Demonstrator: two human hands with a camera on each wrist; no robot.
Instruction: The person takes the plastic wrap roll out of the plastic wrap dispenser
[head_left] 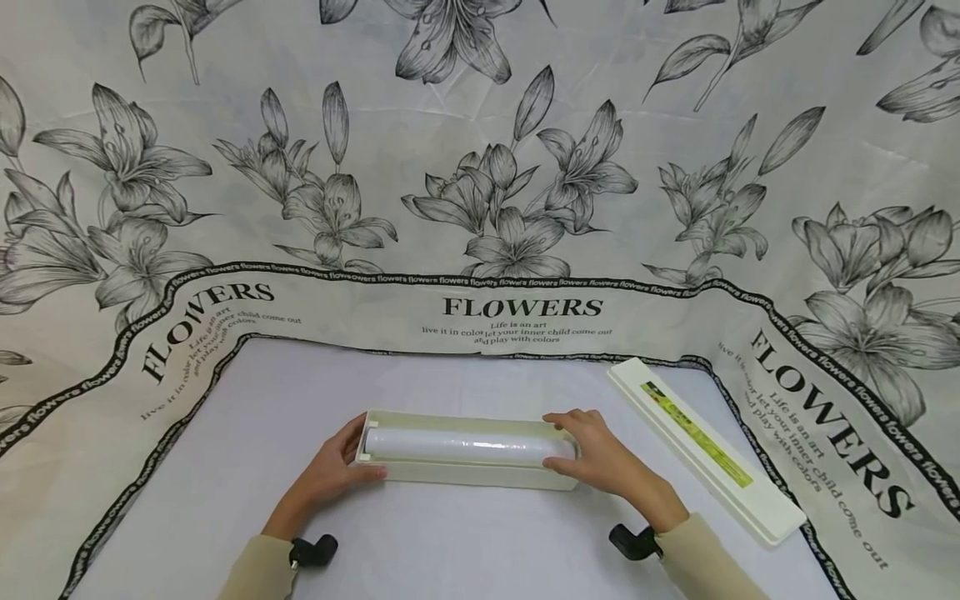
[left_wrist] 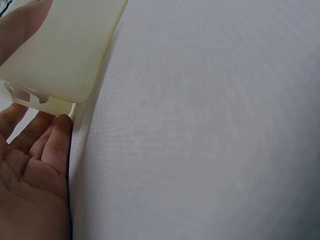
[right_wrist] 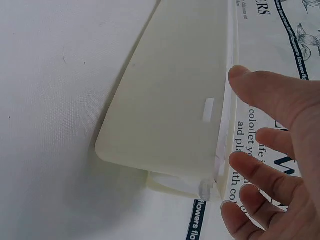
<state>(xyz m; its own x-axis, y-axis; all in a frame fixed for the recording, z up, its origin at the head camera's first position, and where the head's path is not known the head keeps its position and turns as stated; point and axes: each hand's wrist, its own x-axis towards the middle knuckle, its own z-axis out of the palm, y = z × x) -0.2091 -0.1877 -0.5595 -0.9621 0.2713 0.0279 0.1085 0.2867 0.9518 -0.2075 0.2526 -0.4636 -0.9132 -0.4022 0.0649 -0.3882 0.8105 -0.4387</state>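
A cream dispenser box lies open on the white surface, with a roll of clear film inside it. My left hand touches its left end, thumb along the front wall and fingers behind the corner. In the left wrist view the straight fingers of my left hand rest against the end of the box. My right hand spans the right end, fingers on the back rim and thumb at the front. The right wrist view shows the spread, fairly straight fingers of that hand beside the box.
The box's long lid, with a green and yellow label, lies slanted to the right near the surface's edge. A flower-printed cloth with "FLOWERS" lettering frames the white surface on three sides. Black camera mounts sit on both wrists.
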